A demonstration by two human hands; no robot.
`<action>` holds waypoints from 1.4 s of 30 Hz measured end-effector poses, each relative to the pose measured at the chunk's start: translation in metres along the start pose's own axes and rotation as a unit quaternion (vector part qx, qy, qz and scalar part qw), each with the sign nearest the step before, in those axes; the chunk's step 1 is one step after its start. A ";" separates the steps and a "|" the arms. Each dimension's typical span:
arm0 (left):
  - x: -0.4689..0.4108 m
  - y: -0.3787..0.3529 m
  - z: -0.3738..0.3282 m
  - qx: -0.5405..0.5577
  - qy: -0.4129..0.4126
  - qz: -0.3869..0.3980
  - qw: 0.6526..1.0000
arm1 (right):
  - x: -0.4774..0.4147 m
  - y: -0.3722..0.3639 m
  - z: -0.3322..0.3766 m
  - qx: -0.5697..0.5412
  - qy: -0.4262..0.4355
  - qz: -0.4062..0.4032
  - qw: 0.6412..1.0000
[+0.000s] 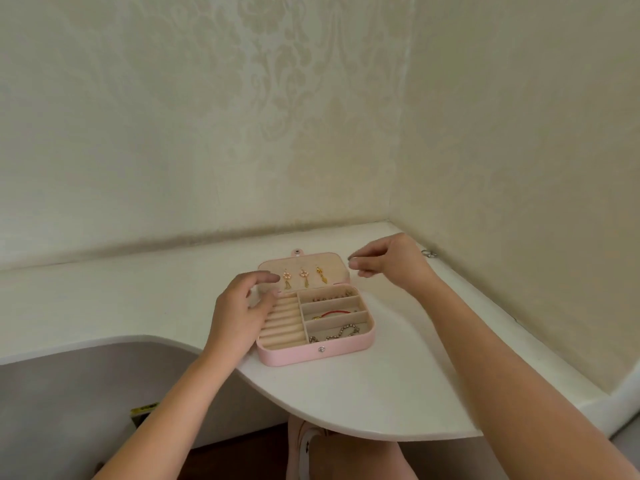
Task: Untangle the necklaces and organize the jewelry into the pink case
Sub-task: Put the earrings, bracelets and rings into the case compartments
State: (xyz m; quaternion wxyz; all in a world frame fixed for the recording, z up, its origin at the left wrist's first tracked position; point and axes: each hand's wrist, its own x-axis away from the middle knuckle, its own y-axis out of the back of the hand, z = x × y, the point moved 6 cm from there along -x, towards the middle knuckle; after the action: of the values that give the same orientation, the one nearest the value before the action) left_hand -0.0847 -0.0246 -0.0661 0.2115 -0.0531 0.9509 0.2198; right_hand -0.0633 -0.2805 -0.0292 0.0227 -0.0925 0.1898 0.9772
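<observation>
The pink case point(313, 355) lies open on the white shelf point(363, 393). Its raised lid point(332, 263) carries three gold drop earrings point(304, 276). The right-hand compartments hold small earrings point(329, 298), a red cord bracelet point(334, 312) and a beaded chain point(337, 332). Ring rolls point(282, 323) fill the left side. My left hand point(239, 313) hovers over the case's left edge with fingers spread and nothing in them. My right hand point(388, 259) floats just right of the lid, fingertips curled close together; I cannot see anything held between them.
The shelf sits in a corner between two cream patterned walls. A small metal ring or clasp point(428, 253) lies by the right wall. The shelf's curved front edge runs below the case, with a grey surface point(69, 393) to the lower left and my knees underneath.
</observation>
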 end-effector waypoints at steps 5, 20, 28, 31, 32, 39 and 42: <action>-0.013 -0.007 -0.032 0.046 -0.006 0.078 0.996 | 0.021 -0.059 0.038 -0.009 0.090 0.076 0.993; -0.032 0.008 -0.026 -0.250 -0.061 0.167 0.952 | 0.017 -0.067 0.007 0.170 0.101 0.104 0.975; -0.034 0.003 -0.027 -0.300 -0.071 0.204 0.929 | 0.014 -0.062 0.002 0.173 0.094 0.103 0.975; -0.036 -0.002 -0.032 -0.352 -0.092 0.223 0.904 | 0.013 -0.063 0.001 0.169 0.095 0.102 0.976; -0.036 -0.004 -0.033 -0.364 -0.098 0.228 0.898 | 0.013 -0.063 0.001 0.168 0.096 0.100 0.976; -0.033 -0.017 -0.038 -0.436 -0.118 0.257 0.854 | 0.010 -0.054 0.003 0.146 0.105 0.066 0.982; -0.030 -0.022 -0.043 -0.500 -0.152 0.270 0.809 | 0.005 -0.035 0.002 0.153 0.093 0.018 0.984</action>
State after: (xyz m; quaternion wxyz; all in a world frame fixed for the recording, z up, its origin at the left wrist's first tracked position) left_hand -0.0699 -0.0628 -0.0274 0.2300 0.1413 0.6409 0.7186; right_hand -0.0662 -0.2471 -0.0411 0.0008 -0.1752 0.3399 0.9240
